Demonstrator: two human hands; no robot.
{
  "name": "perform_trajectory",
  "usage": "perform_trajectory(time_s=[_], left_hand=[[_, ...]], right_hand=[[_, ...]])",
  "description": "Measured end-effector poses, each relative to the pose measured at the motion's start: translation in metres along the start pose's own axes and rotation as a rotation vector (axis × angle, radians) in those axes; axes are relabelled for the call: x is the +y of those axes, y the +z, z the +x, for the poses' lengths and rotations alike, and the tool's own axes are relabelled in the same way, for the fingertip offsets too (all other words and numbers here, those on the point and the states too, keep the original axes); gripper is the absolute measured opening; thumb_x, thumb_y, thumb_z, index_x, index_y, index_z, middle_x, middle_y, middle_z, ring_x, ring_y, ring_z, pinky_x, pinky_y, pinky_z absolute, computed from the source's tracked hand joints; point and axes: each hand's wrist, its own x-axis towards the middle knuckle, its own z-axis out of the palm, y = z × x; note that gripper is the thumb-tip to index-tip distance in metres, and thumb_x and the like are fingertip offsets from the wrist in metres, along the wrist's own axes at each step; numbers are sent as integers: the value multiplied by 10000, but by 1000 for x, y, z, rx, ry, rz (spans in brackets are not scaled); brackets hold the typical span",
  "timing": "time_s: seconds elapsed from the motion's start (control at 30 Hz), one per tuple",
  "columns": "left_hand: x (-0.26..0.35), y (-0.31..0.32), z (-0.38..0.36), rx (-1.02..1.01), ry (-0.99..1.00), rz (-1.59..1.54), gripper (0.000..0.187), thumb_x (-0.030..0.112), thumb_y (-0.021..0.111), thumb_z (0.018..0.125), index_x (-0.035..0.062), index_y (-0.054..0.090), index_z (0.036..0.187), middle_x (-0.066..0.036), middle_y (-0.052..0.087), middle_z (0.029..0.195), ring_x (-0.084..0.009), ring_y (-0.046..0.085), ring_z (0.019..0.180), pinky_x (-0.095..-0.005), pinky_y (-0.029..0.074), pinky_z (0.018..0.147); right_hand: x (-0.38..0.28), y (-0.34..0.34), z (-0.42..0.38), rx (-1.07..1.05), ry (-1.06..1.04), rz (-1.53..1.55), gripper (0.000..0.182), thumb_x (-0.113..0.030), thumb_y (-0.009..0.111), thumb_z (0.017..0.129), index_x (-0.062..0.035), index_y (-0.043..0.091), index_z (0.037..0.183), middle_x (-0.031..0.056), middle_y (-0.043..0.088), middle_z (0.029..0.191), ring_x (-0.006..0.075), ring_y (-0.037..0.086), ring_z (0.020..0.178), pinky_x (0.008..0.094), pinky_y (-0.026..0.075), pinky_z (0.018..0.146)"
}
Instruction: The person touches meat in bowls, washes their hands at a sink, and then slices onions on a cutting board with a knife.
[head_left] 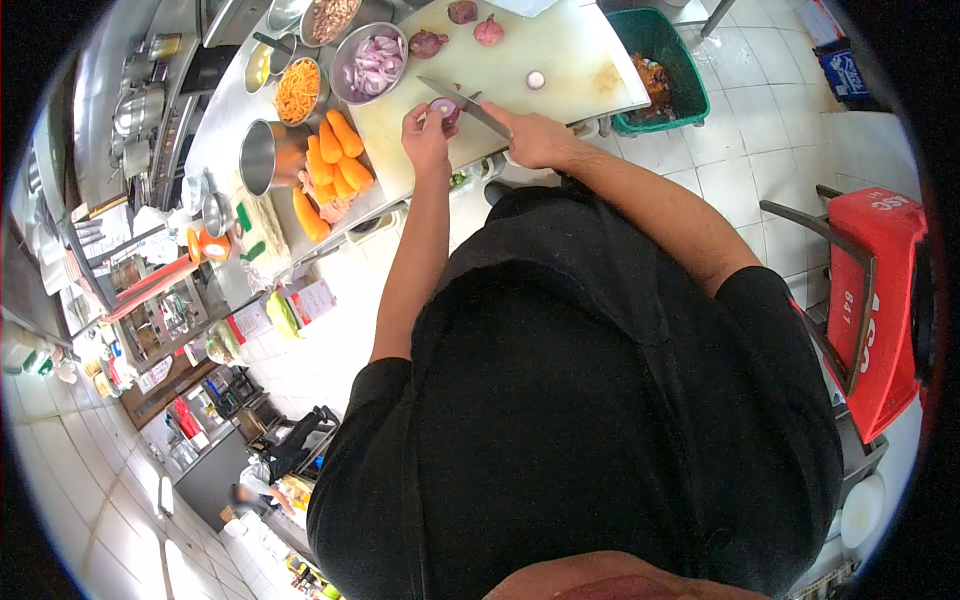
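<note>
Over the white cutting board [590, 60], my left hand [427, 142] grips a purple onion [447, 110] between its fingers. My right hand [535, 140] is closed round the handle of a knife [488, 121], whose blade points away to the left beside the onion. A small pale cut onion end [536, 79] lies farther right on the board. Several whole purple onions [428, 44] rest at the board's far side. Left of the board stands a steel bowl [348, 88] of sliced purple onion [378, 66].
Peeled carrots [338, 160] are piled left of the board, near a steel pot [262, 158] and a bowl of shredded carrot [297, 92]. A green bin [690, 112] with scraps stands at the board's right end. A red container [875, 290] is at far right. Another person [262, 480] is in the background.
</note>
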Motion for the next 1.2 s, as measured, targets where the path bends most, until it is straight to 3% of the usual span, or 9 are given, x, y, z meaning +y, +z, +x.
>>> perform_trajectory(time_s=[0.27, 0.37, 0.47, 0.57, 0.77, 0.97, 1.07, 1.17, 1.2], left_hand=[[32, -35, -15, -242, -147, -519, 323, 196, 538, 977, 52, 502, 1264, -189, 659, 1097, -336, 691, 878, -437, 600, 768], [36, -40, -22, -238, -187, -566, 340, 223, 502, 998, 63, 511, 1298, -177, 666, 1116, -336, 690, 885, -443, 592, 791], [36, -41, -24, -301, -214, -617, 360, 254, 472, 1031, 71, 517, 1338, -170, 668, 1140, -322, 688, 899, -433, 588, 807], [32, -40, -24, -403, -265, -681, 383, 260, 440, 1064, 89, 528, 1395, -218, 660, 1260, -318, 686, 942, -414, 582, 844], [15, -10, -25, -409, -309, -540, 410, 252, 507, 1050, 78, 479, 1420, -145, 663, 1148, -289, 661, 907, -418, 565, 841], [8, -10, -17, -378, -384, -595, 384, 249, 573, 1026, 62, 531, 1360, -137, 680, 1130, -269, 656, 902, -392, 565, 821], [12, -14, -17, -376, -395, -628, 363, 247, 585, 1020, 55, 572, 1328, -140, 688, 1121, -256, 654, 894, -376, 561, 812], [19, -15, -23, -408, -398, -668, 353, 243, 603, 1010, 39, 597, 1299, -144, 691, 1131, -242, 651, 885, -355, 557, 805], [22, -14, -27, -424, -402, -683, 352, 242, 610, 1006, 33, 603, 1290, -145, 692, 1137, -238, 650, 882, -348, 555, 803]], right_hand=[[8, -26, -30, 70, 9, -43, 729, -136, 561, 900, -232, 313, 1579, 255, 703, 1138, 424, 695, 1008, 522, 541, 885], [36, -17, -41, 229, -202, 148, 583, -236, 563, 957, -199, 434, 1524, 241, 702, 1157, 417, 691, 1026, 493, 537, 911], [39, -19, -43, 49, 59, 446, 492, -340, 567, 1000, -150, 536, 1453, 227, 704, 1167, 396, 691, 1045, 462, 527, 943], [41, -5, -35, 157, 20, 386, 473, -389, 518, 1042, -123, 565, 1431, 209, 715, 1132, 343, 698, 996, 426, 528, 935], [9, -8, -40, 50, 106, 482, 557, -529, 430, 1068, -96, 614, 1367, 104, 674, 788, 209, 627, 614, 372, 545, 627], [-3, -20, -44, 68, 149, 688, 631, -594, 389, 1066, -45, 649, 1235, 48, 600, 690, 140, 544, 520, 326, 456, 473], [5, -21, -36, 71, 142, 743, 643, -626, 370, 1062, -37, 603, 955, 12, 517, 656, 91, 472, 535, 277, 392, 465], [-5, -19, -40, 114, -35, 846, 661, -621, 354, 1068, -32, 636, 1163, 1, 497, 665, 84, 437, 558, 252, 366, 514], [-10, -21, -42, 117, -117, 868, 661, -619, 359, 1067, -31, 572, 1281, -5, 494, 672, 81, 432, 556, 251, 365, 513]])
